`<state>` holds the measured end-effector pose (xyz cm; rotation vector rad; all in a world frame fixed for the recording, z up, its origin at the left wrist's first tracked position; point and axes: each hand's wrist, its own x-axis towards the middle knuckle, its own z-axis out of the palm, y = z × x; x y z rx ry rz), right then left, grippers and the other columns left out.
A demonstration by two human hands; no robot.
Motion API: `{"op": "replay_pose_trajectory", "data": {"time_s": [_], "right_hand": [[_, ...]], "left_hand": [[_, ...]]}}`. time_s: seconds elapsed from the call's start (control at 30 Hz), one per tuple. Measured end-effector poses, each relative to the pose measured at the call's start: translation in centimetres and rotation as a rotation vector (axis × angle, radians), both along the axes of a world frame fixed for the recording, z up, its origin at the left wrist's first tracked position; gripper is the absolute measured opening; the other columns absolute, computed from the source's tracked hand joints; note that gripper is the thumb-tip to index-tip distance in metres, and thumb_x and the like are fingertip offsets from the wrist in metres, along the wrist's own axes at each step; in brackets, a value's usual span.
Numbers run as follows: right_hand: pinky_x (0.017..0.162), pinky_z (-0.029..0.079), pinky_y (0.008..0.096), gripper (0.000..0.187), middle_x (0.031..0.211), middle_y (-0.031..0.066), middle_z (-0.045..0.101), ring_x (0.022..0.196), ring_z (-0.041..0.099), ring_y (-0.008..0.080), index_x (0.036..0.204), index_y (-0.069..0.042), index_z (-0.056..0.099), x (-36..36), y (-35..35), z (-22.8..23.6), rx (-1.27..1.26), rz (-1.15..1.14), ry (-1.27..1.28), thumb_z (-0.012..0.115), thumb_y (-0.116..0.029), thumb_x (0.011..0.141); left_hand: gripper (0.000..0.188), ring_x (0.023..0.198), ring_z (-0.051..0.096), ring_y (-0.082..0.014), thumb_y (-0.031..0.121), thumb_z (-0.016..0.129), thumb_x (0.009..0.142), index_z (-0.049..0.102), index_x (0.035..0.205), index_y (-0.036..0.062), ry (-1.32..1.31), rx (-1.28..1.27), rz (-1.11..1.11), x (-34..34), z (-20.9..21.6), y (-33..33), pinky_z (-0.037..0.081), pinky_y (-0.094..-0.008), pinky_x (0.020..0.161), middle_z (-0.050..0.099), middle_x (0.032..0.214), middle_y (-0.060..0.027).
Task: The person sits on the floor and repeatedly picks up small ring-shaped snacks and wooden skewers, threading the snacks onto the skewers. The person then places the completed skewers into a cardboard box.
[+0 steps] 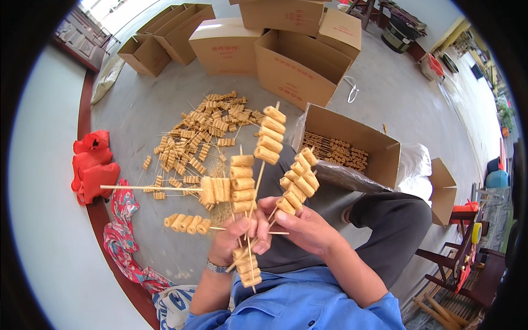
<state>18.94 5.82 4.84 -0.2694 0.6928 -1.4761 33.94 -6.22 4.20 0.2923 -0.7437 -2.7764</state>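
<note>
My left hand, with a watch at its wrist, is closed around the sticks of several skewers of tan rolled pieces. They fan out upward, to the left and down against my shirt. Beside it, my right hand pinches the sticks of other skewers, whose rolls point up and to the right. The fingertips of both hands meet among the crossing sticks, so part of the grip is hidden. On the floor beyond lies a loose pile of similar skewers.
An open carton at my right front holds rows of skewers. Several cardboard boxes stand at the back. Red bags and a floral cloth lie along the left wall. A wooden chair stands on the right.
</note>
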Motion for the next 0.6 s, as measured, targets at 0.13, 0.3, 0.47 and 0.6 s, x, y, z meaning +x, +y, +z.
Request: {"op": "replay_pose_trajectory", "data": {"time_s": [0.13, 0.3, 0.47, 0.6], "right_hand": [[0.098, 0.047, 0.0372, 0.036, 0.110, 0.0067, 0.064, 0.108, 0.060, 0.0186, 0.124, -0.004, 0.058, -0.9, -0.1, -0.9, -0.011, -0.022, -0.031, 0.053, -0.033, 0.103], [0.088, 0.052, 0.0342, 0.038, 0.104, 0.0082, 0.065, 0.095, 0.062, 0.0166, 0.122, -0.004, 0.059, -1.6, -0.9, 0.2, 0.197, -0.246, 0.168, 0.053, -0.036, 0.103], [0.069, 0.053, 0.0257, 0.040, 0.091, 0.0059, 0.063, 0.085, 0.063, 0.0130, 0.124, -0.004, 0.056, -0.5, -0.7, 0.0, 0.195, -0.097, 0.160, 0.048, -0.037, 0.104], [0.054, 0.045, 0.0216, 0.040, 0.080, 0.0025, 0.058, 0.073, 0.058, 0.0100, 0.125, -0.003, 0.052, -0.5, 0.2, -0.1, 0.103, -0.021, 0.109, 0.045, -0.037, 0.105]], "left_hand": [[0.036, 0.077, 0.066, -0.0300, 0.034, 0.059, 0.094, 0.049, 0.076, 0.0048, -0.020, -0.034, 0.012, 0.2, -0.6, 0.6, 0.056, -0.0390, 0.068, 0.061, 0.096, -0.0145], [0.037, 0.107, 0.064, -0.0375, 0.034, 0.053, 0.096, 0.056, 0.081, 0.0009, -0.203, -0.086, -0.168, 1.0, -0.7, 0.2, 0.051, -0.0495, 0.097, 0.059, 0.107, -0.0164], [0.035, 0.112, 0.060, -0.0423, 0.031, 0.053, 0.095, 0.055, 0.077, 0.0009, -0.008, -0.045, -0.211, 1.1, -2.4, 1.1, 0.045, -0.0528, 0.102, 0.057, 0.105, -0.0160], [0.033, 0.109, 0.062, -0.0425, 0.028, 0.054, 0.095, 0.056, 0.077, 0.0002, -0.052, 0.014, -0.144, 1.0, -3.4, 1.7, 0.048, -0.0526, 0.097, 0.059, 0.104, -0.0162]]}}
